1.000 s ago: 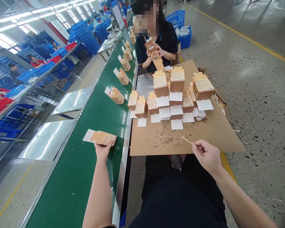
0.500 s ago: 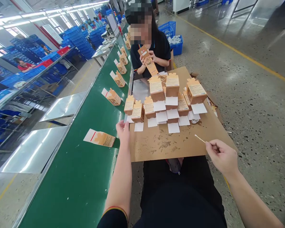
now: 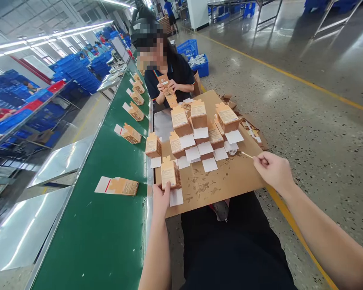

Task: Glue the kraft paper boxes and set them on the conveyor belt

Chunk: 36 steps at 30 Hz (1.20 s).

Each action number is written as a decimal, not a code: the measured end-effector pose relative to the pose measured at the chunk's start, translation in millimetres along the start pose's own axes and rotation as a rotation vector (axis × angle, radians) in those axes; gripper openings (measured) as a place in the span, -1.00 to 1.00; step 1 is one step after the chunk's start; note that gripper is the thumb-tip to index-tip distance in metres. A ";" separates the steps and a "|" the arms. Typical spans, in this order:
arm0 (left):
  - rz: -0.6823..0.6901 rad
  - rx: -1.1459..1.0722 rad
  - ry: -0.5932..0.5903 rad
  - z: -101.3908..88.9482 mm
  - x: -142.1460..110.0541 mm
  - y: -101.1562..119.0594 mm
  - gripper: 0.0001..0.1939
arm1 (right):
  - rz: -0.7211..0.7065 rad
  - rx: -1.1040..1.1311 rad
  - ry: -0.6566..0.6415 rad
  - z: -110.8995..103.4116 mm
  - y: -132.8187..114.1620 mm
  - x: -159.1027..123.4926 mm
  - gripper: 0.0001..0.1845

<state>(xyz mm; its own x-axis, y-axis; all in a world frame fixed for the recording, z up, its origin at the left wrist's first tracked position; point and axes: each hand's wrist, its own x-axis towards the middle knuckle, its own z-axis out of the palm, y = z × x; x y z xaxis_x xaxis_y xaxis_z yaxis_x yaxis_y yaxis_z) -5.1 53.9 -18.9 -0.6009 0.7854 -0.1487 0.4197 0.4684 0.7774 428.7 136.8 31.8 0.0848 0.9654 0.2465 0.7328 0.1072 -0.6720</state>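
My left hand (image 3: pixel 161 198) grips a small brown carton (image 3: pixel 168 174) by its near end, at the cardboard's left edge; the carton's white flap (image 3: pixel 176 197) hangs toward me. Pinched in my right hand (image 3: pixel 274 168) is a cotton swab (image 3: pixel 247 155). The swab's tip points left, close to a small clear round dish (image 3: pixel 232 152); whether they touch I cannot tell. Behind, several more cartons (image 3: pixel 198 113) are stacked with white flaps facing me. Brown cardboard (image 3: pixel 205 191) with dark wet-looking marks lies under them.
Along my left runs a green conveyor belt (image 3: pixel 109 229) bearing a row of open-flapped cartons (image 3: pixel 121 186). Across the cardboard a co-worker (image 3: pixel 169 68) holds another carton. Blue crates (image 3: pixel 201 64) stand on the floor behind, and flat cardboard pieces (image 3: pixel 254 131) lie at right.
My left hand has taken hold of a carton from the stack's left side and brought it nearer. My right hand has carried the swab toward the dish. The view has shifted.
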 end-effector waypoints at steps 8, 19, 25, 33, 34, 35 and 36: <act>0.092 -0.267 -0.119 0.1 -46.1 -9.0 -0.54 | -0.063 -0.356 -0.333 41.5 -5.9 82.5 -0.73; -0.084 -0.812 -0.149 -15.7 -53.3 -12.4 -0.07 | -0.033 -0.160 -0.223 12.7 -3.2 58.1 -0.64; 0.035 -0.746 -0.123 9.9 -35.7 18.2 -0.08 | -0.150 0.197 -0.347 49.5 -40.3 -27.6 -0.70; 0.006 -0.620 -0.148 20.5 -29.2 19.3 -0.19 | -0.320 0.160 -0.551 144.7 -84.0 -90.2 -0.71; 0.009 -0.617 -0.137 21.5 -29.8 19.2 -0.20 | -0.341 0.133 -0.557 147.9 -83.8 -89.8 -0.71; 0.011 -0.618 -0.128 22.7 -30.4 19.2 -0.19 | -0.357 0.110 -0.556 149.2 -82.6 -88.5 -0.71; 0.014 -0.620 -0.123 24.2 -31.2 19.3 -0.19 | -0.364 0.093 -0.547 149.0 -80.5 -86.5 -0.70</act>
<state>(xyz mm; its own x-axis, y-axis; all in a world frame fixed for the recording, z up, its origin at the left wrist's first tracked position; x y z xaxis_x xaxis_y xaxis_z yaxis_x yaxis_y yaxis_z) 38.2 48.2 -14.0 -0.5004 0.8476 -0.1767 -0.0678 0.1651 0.9839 261.8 80.1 -39.5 -0.5303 0.8424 0.0954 0.5863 0.4456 -0.6765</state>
